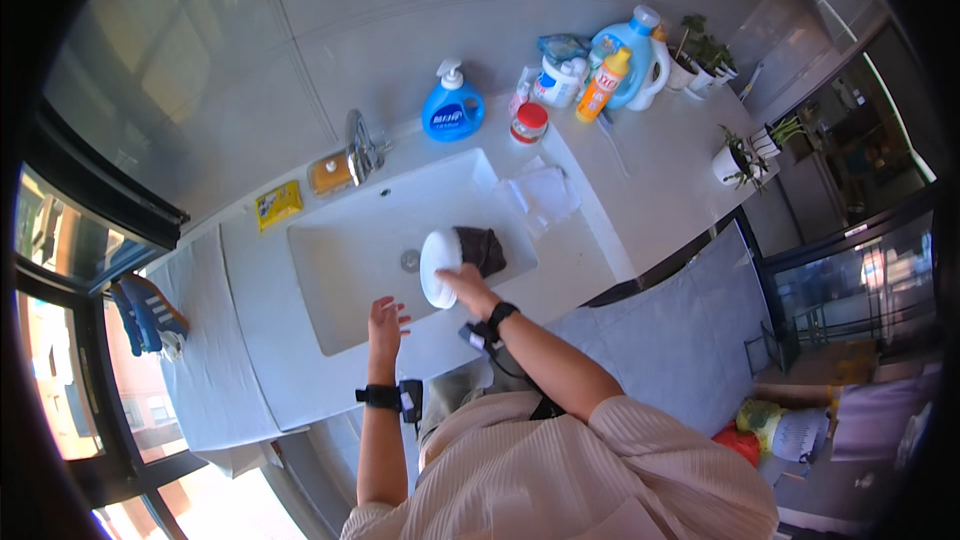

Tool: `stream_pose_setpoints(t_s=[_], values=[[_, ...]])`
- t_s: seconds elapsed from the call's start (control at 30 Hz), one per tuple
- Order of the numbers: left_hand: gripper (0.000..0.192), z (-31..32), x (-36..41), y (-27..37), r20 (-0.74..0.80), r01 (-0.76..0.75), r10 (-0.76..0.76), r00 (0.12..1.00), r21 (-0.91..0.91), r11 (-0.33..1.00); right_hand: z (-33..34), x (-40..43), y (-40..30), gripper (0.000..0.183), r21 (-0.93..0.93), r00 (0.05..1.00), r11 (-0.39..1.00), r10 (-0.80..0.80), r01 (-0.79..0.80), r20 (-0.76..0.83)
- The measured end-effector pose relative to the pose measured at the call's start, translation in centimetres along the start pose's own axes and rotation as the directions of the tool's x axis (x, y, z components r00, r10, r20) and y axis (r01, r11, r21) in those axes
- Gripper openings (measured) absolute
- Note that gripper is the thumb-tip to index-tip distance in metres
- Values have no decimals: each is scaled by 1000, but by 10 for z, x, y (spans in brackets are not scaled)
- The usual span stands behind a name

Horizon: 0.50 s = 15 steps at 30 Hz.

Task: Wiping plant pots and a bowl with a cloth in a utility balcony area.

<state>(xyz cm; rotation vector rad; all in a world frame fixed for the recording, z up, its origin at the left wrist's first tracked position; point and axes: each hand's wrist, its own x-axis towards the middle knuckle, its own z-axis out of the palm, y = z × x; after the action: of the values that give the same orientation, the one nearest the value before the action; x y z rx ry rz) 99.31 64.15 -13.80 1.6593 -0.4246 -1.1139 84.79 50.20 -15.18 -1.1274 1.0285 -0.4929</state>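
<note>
My right hand (466,289) grips the rim of a white bowl-like dish (437,259), tilted on edge over the sink. Its inside cannot be made out. Just beyond the dish, a dark brown cloth (481,251) lies bunched in the white rectangular sink (337,270), partly hidden by the dish and my hand. My left hand (386,324) hangs over the sink's front edge with its fingers apart and nothing in it. The metal drain (410,261) shows left of the dish. A chrome faucet (361,146) stands at the sink's back edge.
White cloths (541,195) lie on the sink's right ledge. Behind stand a blue pump bottle (452,112), a red-lidded jar (529,124), an orange bottle (602,86) and a large blue detergent jug (634,52). A yellow packet (278,205) and soap dish (330,174) sit left of the faucet.
</note>
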Motion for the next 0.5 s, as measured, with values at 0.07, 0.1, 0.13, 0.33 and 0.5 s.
stream_pose_setpoints(t_s=[0.07, 0.1, 0.13, 0.33, 0.5], values=[[30, -14, 1, -14, 35, -74, 74, 997, -4, 997, 10, -13, -11, 37, 166, 999, 986, -2, -6, 47], [30, -15, 2, -13, 48, -50, 50, 998, 1, 999, 15, -18, -16, 37, 179, 998, 984, -3, -8, 61], [29, -8, 0, -2, 85, -1, 2, 996, -16, 1000, 7, -18, -13, 40, 105, 998, 993, 42, -48, 54], [41, 6, -7, 23, 167, -47, 47, 985, -6, 999, 9, -55, -46, 35, -231, 987, 967, -78, 108, 139], [44, 17, -45, 74, 245, -48, 81, 966, -139, 989, 30, -96, -63, 29, -631, 769, 461, -506, 623, 390]])
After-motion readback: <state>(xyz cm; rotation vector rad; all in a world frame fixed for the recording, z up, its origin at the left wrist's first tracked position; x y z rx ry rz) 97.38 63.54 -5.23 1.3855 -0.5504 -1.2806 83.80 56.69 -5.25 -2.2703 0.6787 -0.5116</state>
